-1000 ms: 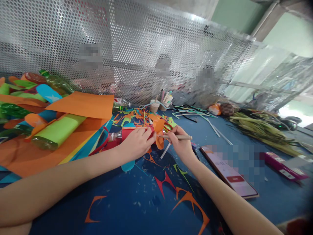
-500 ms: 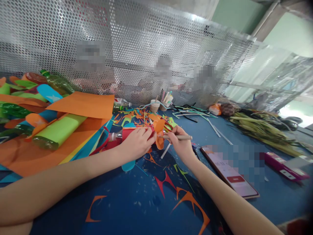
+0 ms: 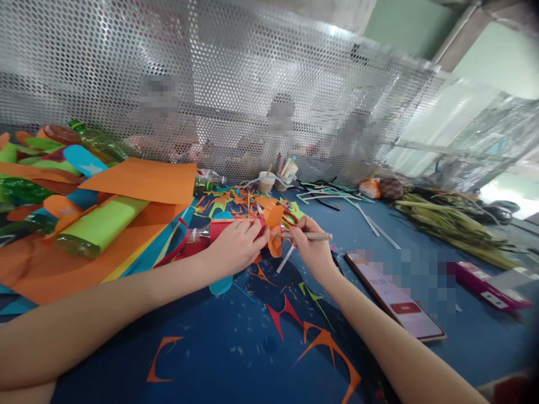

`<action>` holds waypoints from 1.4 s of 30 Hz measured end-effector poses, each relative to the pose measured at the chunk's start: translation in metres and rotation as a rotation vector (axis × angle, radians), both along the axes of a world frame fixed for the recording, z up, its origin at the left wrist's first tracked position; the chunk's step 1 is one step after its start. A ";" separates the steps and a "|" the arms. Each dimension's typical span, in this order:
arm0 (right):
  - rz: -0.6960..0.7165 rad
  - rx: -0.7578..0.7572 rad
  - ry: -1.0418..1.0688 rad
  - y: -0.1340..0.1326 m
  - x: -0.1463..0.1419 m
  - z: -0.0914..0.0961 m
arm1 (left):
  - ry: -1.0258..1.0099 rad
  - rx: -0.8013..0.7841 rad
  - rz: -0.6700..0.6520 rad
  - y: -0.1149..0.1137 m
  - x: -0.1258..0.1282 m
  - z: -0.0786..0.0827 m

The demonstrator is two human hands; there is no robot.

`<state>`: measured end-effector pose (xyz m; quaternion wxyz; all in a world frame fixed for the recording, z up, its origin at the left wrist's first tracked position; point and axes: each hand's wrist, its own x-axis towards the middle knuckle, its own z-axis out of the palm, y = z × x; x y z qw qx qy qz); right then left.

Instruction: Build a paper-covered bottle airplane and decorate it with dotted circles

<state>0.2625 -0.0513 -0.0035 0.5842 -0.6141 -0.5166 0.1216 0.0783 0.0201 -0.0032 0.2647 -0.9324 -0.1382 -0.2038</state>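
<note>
A clear plastic bottle (image 3: 204,232) wrapped in red paper lies on its side in the middle of the table. Blue paper pieces (image 3: 221,285) stick out from its two sides, like wings. My left hand (image 3: 238,241) is closed over the red wrap and steadies the bottle. At its right end stands an orange paper piece (image 3: 274,216) with rounded lobes. My right hand (image 3: 309,238) pinches a slim beige stick-like tool (image 3: 319,237), its tip against the orange piece. What kind of tool it is, I cannot make out.
Paper-wrapped bottles (image 3: 105,224) and orange sheets (image 3: 143,179) pile up on the left. Paper scraps (image 3: 328,342) litter the blue table (image 3: 219,359). Cups with sticks (image 3: 286,178) stand by the perforated metal screen (image 3: 236,84). To the right lie a phone (image 3: 396,297), a magenta box (image 3: 492,285) and dried leaves (image 3: 446,224).
Both hands, the bottle and the tool stay almost exactly where they were. Behind the screen, people have shifted slightly.
</note>
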 end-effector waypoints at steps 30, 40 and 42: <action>-0.026 0.004 0.001 0.000 0.000 0.002 | 0.002 0.014 0.005 0.000 0.000 0.000; -0.017 -0.004 0.000 -0.001 0.000 0.002 | 0.003 -0.001 0.004 -0.001 0.000 0.000; -0.019 -0.009 -0.002 -0.001 -0.001 0.002 | 0.003 0.001 0.006 -0.001 0.000 0.001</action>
